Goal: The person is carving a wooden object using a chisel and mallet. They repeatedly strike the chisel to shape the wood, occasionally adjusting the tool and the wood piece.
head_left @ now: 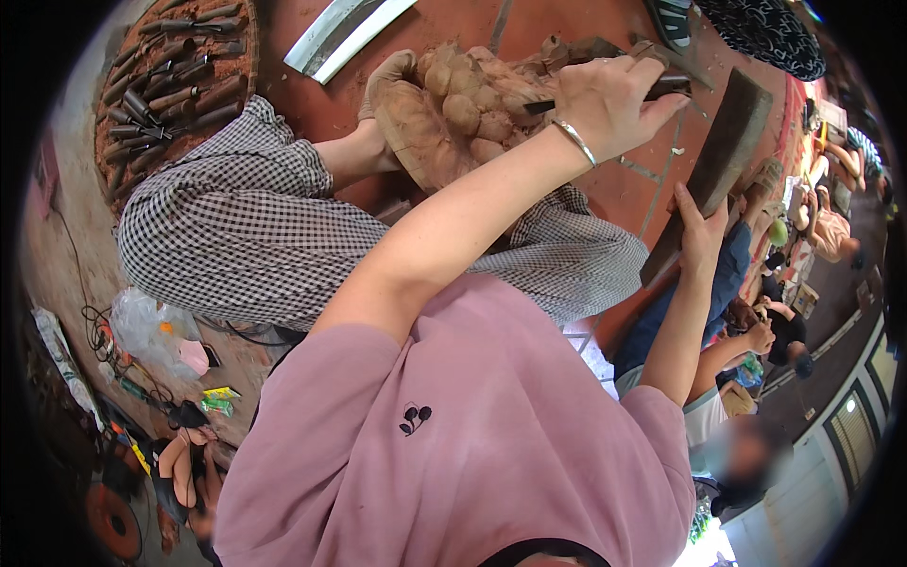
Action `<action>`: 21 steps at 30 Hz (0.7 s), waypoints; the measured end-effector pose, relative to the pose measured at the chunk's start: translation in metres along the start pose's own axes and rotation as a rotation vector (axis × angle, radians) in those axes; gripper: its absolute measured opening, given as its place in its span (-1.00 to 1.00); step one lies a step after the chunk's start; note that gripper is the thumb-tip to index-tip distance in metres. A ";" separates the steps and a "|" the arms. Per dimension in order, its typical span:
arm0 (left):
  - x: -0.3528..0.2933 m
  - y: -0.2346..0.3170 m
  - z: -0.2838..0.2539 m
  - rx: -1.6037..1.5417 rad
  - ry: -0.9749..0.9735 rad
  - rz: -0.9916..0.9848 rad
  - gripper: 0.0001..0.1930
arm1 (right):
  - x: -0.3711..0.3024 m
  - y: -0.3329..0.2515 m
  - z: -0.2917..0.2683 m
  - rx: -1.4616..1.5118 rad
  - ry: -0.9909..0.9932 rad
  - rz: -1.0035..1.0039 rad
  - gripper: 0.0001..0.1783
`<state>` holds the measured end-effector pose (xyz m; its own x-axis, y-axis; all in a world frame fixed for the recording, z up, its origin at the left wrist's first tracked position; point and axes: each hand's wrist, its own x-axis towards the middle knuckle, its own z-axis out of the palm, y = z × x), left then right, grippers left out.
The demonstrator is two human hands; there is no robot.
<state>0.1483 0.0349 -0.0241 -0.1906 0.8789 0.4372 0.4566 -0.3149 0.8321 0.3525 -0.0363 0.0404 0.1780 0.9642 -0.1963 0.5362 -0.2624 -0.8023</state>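
My left hand (614,102), with a silver bangle at its wrist, is closed round a dark carving chisel (540,107). The chisel's tip points left toward a brown wood carving (463,93) with clustered round, fruit-like lumps. Whether the tip touches the wood cannot be made out. Farther right, my right hand (701,227) grips a long, flat-sided wooden mallet (732,128), its thick end tilted up and away from me. The mallet's head stands apart from the chisel. My bare lower leg (354,159) reaches the near left side of the carving.
A round woven tray (252,57) of several chisels and gouges lies at the far left. A white-edged piece (340,38) rests on the red tiles behind the carving. Plastic bags (156,326) and cords lie at left. Another person's legs (727,269) are close on the right.
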 end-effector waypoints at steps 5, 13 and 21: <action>0.002 0.001 0.001 0.021 -0.025 -0.059 -0.65 | 0.002 0.000 0.001 0.118 -0.005 0.041 -0.72; 0.003 0.000 -0.002 -0.054 -0.029 -0.050 -0.66 | 0.007 -0.008 0.009 -0.219 0.022 -0.187 -0.53; 0.003 0.000 -0.006 -0.046 -0.048 -0.019 -0.67 | 0.001 -0.006 0.008 -0.224 -0.030 -0.035 -0.29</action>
<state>0.1428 0.0356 -0.0204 -0.1563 0.9009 0.4048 0.4128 -0.3128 0.8554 0.3428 -0.0336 0.0411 0.1330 0.9727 -0.1903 0.7117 -0.2274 -0.6647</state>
